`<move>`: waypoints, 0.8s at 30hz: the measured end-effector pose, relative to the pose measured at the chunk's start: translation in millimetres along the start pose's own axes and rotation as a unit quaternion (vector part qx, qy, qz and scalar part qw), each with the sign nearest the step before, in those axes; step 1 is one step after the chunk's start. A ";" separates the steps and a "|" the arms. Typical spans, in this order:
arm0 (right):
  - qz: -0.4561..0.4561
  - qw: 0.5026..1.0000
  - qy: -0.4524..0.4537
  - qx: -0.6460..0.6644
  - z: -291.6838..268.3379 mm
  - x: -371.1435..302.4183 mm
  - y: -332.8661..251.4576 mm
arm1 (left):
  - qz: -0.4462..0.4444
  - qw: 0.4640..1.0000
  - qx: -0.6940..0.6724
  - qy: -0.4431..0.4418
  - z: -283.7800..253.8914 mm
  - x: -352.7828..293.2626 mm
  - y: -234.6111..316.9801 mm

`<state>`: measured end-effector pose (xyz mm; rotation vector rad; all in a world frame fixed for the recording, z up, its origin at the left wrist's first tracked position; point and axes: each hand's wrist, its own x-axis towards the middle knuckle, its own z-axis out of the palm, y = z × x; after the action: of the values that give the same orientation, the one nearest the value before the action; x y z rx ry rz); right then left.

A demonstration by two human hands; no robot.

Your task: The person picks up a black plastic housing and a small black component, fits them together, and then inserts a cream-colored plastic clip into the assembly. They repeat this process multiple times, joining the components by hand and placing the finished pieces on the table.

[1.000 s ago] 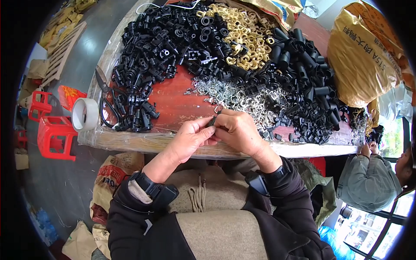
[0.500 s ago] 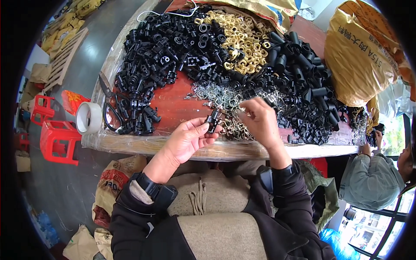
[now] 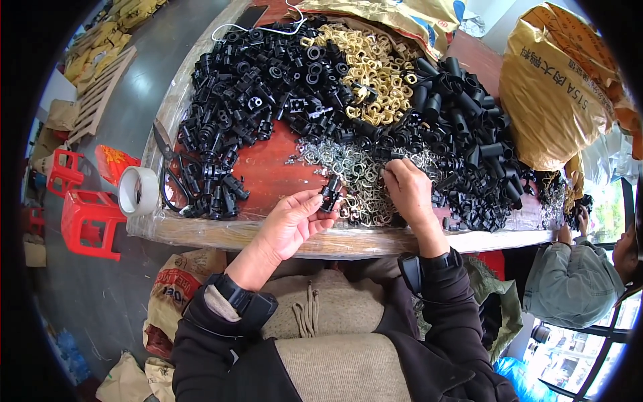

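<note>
My left hand (image 3: 293, 222) pinches a small black plastic fitting (image 3: 329, 190) between thumb and fingers, above the front part of the table. To its right, my right hand (image 3: 411, 194) points down over a heap of small silvery metal rings (image 3: 365, 197). Its fingertips are pressed together at the heap's upper edge; whatever lies between them is hidden. Tiny shiny metal bits (image 3: 321, 153) spread just beyond the rings. A large pile of black plastic fittings (image 3: 261, 74) covers the far left, beside a mound of gold-coloured metal loops (image 3: 378, 67).
Black tubes (image 3: 462, 107) and small black pieces (image 3: 472, 214) lie at right, below a yellow sack (image 3: 552, 94). Scissors (image 3: 171, 154) and a tape roll (image 3: 138, 191) sit at the left edge. Red stools (image 3: 90, 224) stand left; another person (image 3: 576, 281) works at far right.
My right hand has come down onto the metal pieces, its fingers now closed together. The left hand keeps the black fitting in nearly the same place.
</note>
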<state>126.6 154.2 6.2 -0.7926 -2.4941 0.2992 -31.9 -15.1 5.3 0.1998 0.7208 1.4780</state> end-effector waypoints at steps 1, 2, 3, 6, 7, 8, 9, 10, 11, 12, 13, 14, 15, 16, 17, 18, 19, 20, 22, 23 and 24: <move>-0.001 1.000 0.019 0.021 -1.3 0.6 1.8 | 0.004 1.000 0.002 -0.001 -0.1 0.3 -0.6; -0.002 0.998 0.038 0.041 -2.3 1.0 2.8 | 0.004 1.000 0.002 -0.001 -0.1 0.4 -1.3; -0.002 0.998 0.038 0.042 -3.7 1.6 1.1 | 0.006 1.000 0.005 0.002 -0.6 0.3 -1.5; 0.096 0.978 -0.032 0.183 -11.4 1.5 -8.6 | 0.011 1.000 0.010 0.007 -1.2 0.4 -2.0; 0.096 0.978 -0.033 0.183 -10.3 0.2 -8.9 | 0.012 1.000 0.010 0.009 -1.0 0.2 -1.8; 0.115 0.964 -0.050 0.235 -9.1 -1.1 -8.9 | 0.012 1.000 0.010 0.010 -0.3 0.0 -1.3; 0.134 0.946 -0.067 0.287 -8.4 -2.0 -9.9 | 0.013 1.000 0.010 0.011 0.1 -0.1 -1.2; 0.152 0.925 -0.084 0.338 -8.0 -3.2 -10.7 | 0.013 1.000 0.010 0.011 0.1 0.1 -1.5; 0.152 0.925 -0.085 0.338 -8.1 -4.7 -11.4 | 0.012 1.000 0.011 0.011 -0.3 0.4 -2.1; 0.151 0.914 -0.102 0.362 -9.0 -6.0 -12.8 | 0.011 1.000 0.011 0.011 -0.7 0.6 -2.7; 0.149 0.902 -0.120 0.386 -10.4 -6.3 -15.3 | 0.011 1.000 0.011 0.012 -0.9 0.6 -2.8; 0.147 0.890 -0.138 0.410 -11.6 -6.5 -17.7 | 0.012 1.000 0.011 0.012 -0.9 0.5 -2.7; 0.146 0.890 -0.138 0.410 -12.3 -6.5 -20.2 | 0.012 1.000 0.013 0.010 -0.8 0.5 -2.7; 0.158 0.869 -0.145 0.445 -13.0 -6.4 -23.0 | 0.013 1.000 0.015 0.009 -0.7 0.4 -2.7; 0.169 0.847 -0.151 0.480 -13.4 -6.3 -25.5 | 0.014 1.000 0.017 0.007 -0.7 0.2 -2.6; 0.180 0.824 -0.156 0.514 -13.6 -6.9 -27.2 | 0.015 1.000 0.017 0.007 -0.7 0.0 -2.5; 0.179 0.824 -0.157 0.514 -13.5 -7.8 -28.2 | 0.014 1.000 0.019 0.007 -0.6 -0.2 -2.4; 0.189 0.807 -0.168 0.533 -13.5 -8.7 -29.1 | 0.014 1.000 0.022 0.007 -0.6 -0.4 -2.2; 0.208 0.771 -0.190 0.571 -13.3 -10.0 -31.1 | 0.014 1.000 0.024 0.007 -0.9 -0.7 -1.9; 0.208 0.771 -0.191 0.571 -12.5 -10.8 -32.0 | 0.012 1.000 0.025 0.006 -1.6 -0.5 -2.3; 0.212 0.765 -0.195 0.576 -11.3 -11.5 -33.0 | 0.011 1.000 0.027 0.005 -1.6 -0.5 -2.4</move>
<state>124.8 121.4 22.8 -0.7189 -1.7867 2.0662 -30.7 -16.3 2.9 0.2424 0.7684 1.4816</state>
